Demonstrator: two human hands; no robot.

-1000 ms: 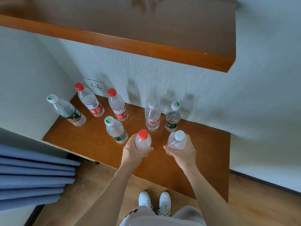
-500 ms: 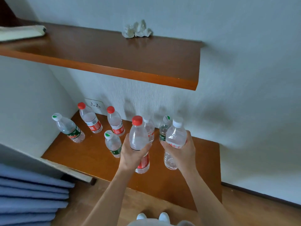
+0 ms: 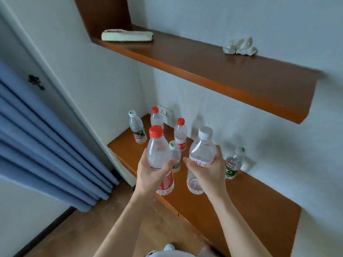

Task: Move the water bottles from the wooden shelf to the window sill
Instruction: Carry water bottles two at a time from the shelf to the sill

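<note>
Both bottles now lifted clear of the lower shelf: left hand wraps the red-capped bottle, right hand the white-capped bottle; carry to sill pending.

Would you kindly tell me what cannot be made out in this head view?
- Window sill: out of frame.
- Green-capped bottle: mostly hidden behind the red-capped bottle in the left hand.
- White-capped bottle label: covered by the right hand.
- Crumpled item on the upper shelf: blurred.

Lower shelf: right half bare, open from the front. Left rear corner: standing bottles cluster. Overhead: upper shelf caps clearance.
</note>
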